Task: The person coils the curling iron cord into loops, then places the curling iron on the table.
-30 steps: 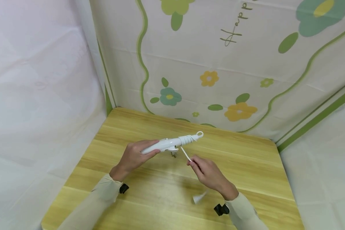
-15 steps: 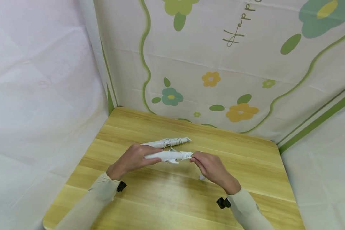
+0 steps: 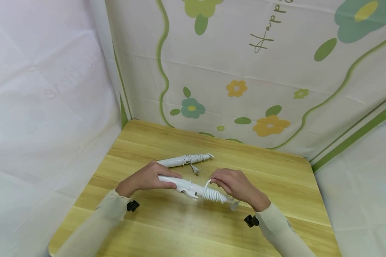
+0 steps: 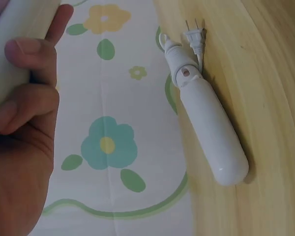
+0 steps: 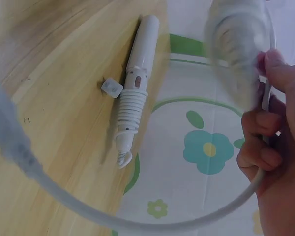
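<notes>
My left hand [image 3: 148, 175] grips the thick smooth end of a white wand-shaped electrical appliance [image 3: 180, 184] above the table. Its narrow end points right and slightly down, with several turns of white cord [image 3: 213, 195] wound round it. Thumb and fingers of my right hand [image 3: 235, 184] pinch the loose cord just above the coils. From there, in the right wrist view, the cord [image 5: 179, 226] sweeps in a curve to a blurred plug [image 5: 10, 132]. Only part of the held appliance shows in the left wrist view, inside the curled fingers.
A second, matching white appliance [image 3: 175, 161] lies on the wooden table [image 3: 167, 228] behind my left hand, its cord wound and its two-pin plug [image 4: 195, 40] beside it. A flower-printed cloth [image 3: 212, 67] hangs along the back edge; pale cloth walls stand at both sides.
The held appliance has come lower and tilted from pointing up-right to down-right, uncovering the second one behind. My right hand has carried the cord round the narrow end.
</notes>
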Tool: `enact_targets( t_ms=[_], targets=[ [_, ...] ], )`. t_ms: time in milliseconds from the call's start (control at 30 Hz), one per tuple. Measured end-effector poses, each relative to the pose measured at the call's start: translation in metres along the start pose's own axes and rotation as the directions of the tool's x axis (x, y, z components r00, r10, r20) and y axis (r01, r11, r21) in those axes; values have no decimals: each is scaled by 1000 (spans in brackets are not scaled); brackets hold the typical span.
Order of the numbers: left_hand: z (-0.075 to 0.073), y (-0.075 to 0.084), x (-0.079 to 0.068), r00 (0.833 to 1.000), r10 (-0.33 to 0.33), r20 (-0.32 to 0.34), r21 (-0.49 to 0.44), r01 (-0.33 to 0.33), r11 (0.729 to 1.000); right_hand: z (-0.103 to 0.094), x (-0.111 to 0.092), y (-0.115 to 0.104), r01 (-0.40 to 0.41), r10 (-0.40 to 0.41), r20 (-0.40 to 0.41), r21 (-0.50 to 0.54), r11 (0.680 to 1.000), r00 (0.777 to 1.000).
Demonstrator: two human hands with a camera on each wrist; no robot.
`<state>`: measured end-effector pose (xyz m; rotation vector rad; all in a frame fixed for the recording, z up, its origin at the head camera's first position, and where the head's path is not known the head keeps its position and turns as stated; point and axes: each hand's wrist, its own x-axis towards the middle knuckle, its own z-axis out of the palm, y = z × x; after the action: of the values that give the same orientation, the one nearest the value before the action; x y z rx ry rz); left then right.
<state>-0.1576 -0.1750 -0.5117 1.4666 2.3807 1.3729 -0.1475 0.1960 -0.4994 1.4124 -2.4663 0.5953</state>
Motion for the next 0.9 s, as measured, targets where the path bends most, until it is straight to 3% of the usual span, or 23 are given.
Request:
enact_targets(
  t_ms=[167,367,533,767,900],
  targets=[
    [3,-1,-1,997,-74,22,-218,77,973,-2,2,1,25,-32,52,139,990,998],
    [10,-3,-5,988,-156,-2,-452,138,882,-1,6,-6,2,-13,31,331,944,999],
    [13,1,-4,971,-215,-107,-488,137,862,5,5,-13,-42,69,-45,449,892,997],
    [19,6,0,953,-249,-175,-503,131,854,14,3,-25,-222,244,55,640,736,968],
    [22,4,-1,956,-234,-180,-528,107,842,15,3,-30,-257,285,71,671,696,956]
  ],
)
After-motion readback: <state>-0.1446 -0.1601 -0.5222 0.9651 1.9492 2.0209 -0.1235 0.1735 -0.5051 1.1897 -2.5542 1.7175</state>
